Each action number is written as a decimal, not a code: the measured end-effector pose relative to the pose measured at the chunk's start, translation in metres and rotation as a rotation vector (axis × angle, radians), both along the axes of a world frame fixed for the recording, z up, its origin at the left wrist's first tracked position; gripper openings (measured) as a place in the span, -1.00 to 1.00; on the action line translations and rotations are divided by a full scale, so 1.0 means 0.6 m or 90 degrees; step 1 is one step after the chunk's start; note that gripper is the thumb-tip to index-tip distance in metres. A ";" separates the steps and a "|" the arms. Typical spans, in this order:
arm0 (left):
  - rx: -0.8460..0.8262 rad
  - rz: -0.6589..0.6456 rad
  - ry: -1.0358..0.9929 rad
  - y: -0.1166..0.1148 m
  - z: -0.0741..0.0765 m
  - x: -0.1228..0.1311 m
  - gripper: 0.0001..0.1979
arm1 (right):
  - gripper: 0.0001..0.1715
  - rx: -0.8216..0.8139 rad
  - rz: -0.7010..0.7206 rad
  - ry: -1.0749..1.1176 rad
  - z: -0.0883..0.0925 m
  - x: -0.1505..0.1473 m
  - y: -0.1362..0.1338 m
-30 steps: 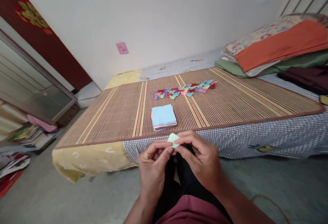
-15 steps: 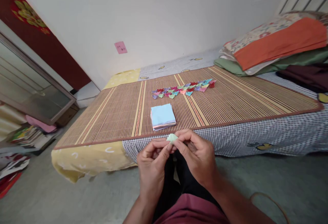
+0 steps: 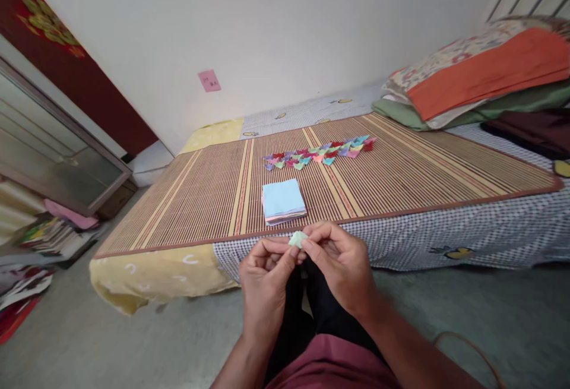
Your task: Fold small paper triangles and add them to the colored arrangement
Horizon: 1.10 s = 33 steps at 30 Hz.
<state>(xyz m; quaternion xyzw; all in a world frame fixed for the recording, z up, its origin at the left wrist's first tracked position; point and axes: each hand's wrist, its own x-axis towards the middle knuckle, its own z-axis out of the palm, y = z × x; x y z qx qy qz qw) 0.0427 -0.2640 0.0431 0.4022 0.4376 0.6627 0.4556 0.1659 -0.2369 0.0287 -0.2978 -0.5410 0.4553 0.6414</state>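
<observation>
A small piece of folded pale green paper (image 3: 297, 239) is pinched between my two hands, just in front of the bed's near edge. My left hand (image 3: 266, 276) grips its left side between thumb and fingers. On its right side, my right hand (image 3: 341, 264) pinches it the same way. Parts of the paper are hidden behind my fingertips. Beyond my hands lies a stack of square paper sheets (image 3: 284, 198), light blue on top. Farther back, several small folded paper pieces (image 3: 318, 154) in many colours lie in rows.
A striped mat (image 3: 196, 199) covers much of the bed, over a checked sheet (image 3: 445, 234). Folded bedding (image 3: 485, 74) is piled at the right. A pink note (image 3: 209, 81) is on the wall. Books (image 3: 47, 237) lie at the lower left, and a cord (image 3: 472, 347) at the lower right.
The green paper has tilted slightly between my fingertips, and its outline looks a little different. Both hands keep their pinch and have barely shifted.
</observation>
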 end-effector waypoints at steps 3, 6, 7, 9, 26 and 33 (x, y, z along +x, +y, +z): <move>0.004 -0.007 -0.001 0.003 0.001 0.001 -0.84 | -0.88 0.007 -0.019 0.000 -0.001 -0.001 0.002; -0.016 -0.027 -0.033 0.006 0.002 -0.003 -0.82 | -0.88 0.014 -0.035 -0.006 -0.004 -0.003 0.003; -0.031 -0.041 -0.035 0.007 0.002 -0.005 -0.81 | -0.88 0.017 -0.038 -0.009 -0.004 -0.003 0.003; -0.063 -0.074 -0.010 0.010 0.002 -0.011 -0.82 | -0.88 0.021 -0.044 -0.020 -0.005 -0.004 0.003; -0.101 -0.077 0.052 0.014 0.003 -0.018 -0.77 | -0.81 -0.105 0.082 -0.163 0.010 0.017 0.008; -0.072 -0.053 0.081 0.011 0.000 -0.013 -0.78 | -0.80 -0.103 0.098 -0.146 0.018 0.014 0.004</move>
